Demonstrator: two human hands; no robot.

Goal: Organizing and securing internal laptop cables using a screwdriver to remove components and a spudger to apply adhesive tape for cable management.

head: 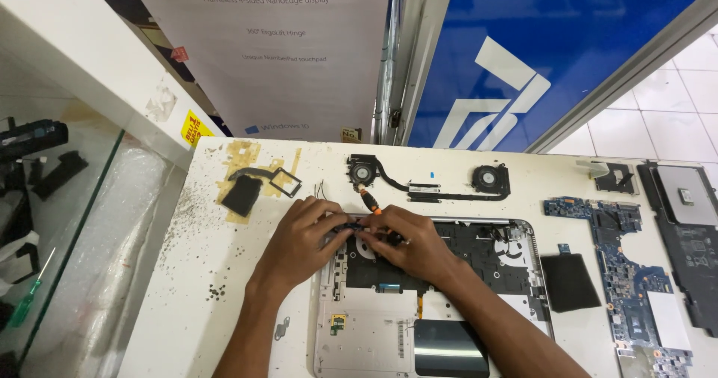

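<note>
An opened silver laptop base (359, 326) lies on the white bench, its inner side up. My left hand (303, 240) rests on the base's upper left corner, fingers pinching a small black part (351, 227) there. My right hand (411, 245) holds a screwdriver with an orange and black handle (369, 201), its tip pointing down at that same corner. Both hands meet over the black part, and what lies under the fingers is hidden.
A twin-fan heat pipe assembly (426, 183) lies behind the base. A blue circuit board (628, 273), a black pad (568, 281) and a dark cover panel (684, 236) lie to the right. A black bracket (254, 187) sits far left. A green screwdriver (30, 296) lies under glass.
</note>
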